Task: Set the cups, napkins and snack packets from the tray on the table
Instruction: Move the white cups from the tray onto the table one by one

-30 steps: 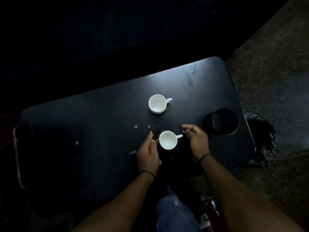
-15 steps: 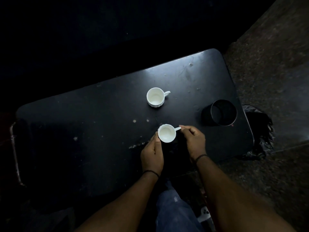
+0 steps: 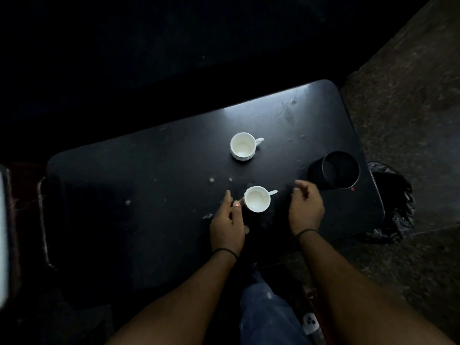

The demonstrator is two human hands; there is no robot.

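Note:
Two white cups stand on the black table (image 3: pixel 161 175). The far cup (image 3: pixel 242 146) sits near the middle with its handle pointing right. The near cup (image 3: pixel 257 199) stands upright between my hands, handle to the right. My left hand (image 3: pixel 227 224) lies just left of the near cup, fingers straight, thumb tip at its side. My right hand (image 3: pixel 306 207) hovers right of the handle, apart from it, fingers loosely curled and holding nothing. No napkins or snack packets show in this dark view.
A black cylindrical holder (image 3: pixel 334 173) stands at the table's right edge. A crumpled black bag (image 3: pixel 390 207) lies on the stone floor beyond that edge. A dark tray handle (image 3: pixel 43 220) shows at the left. The table carries scattered specks.
My right hand has let go of the near cup's handle and drawn back to the right. My left hand stays beside the cup. The cup stands in place.

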